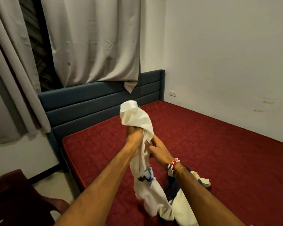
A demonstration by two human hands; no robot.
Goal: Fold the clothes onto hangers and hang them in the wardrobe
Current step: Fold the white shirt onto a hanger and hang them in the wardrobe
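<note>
In the head view, both arms reach forward over a red mattress (219, 152), and between the hands hangs a white T-shirt (137, 118), held up in the air above the bed and not spread out. The left hand (135, 136) is closed round the bunched cloth near its upper end, with a loose fold standing above the fist. The right hand (159, 150), just beside and slightly lower, pinches the same shirt with curled fingers. A blue and dark print (148, 176) shows on the part that hangs below the hands; the shirt's lower end trails down towards the mattress. Red and white bead bracelets (172, 165) circle the right wrist. Under the right forearm a small heap lies on the mattress: a dark navy garment (171, 188) and a cream garment (181, 207), touching each other. A padded blue headboard (88, 101) stands at the far end of the bed, with grey curtains (95, 43) hanging over its top edge and a dark window (38, 51) showing between them. A wall socket (172, 93) sits just right of the headboard. Dark wooden furniture (11, 193) fills the lower left corner.
</note>
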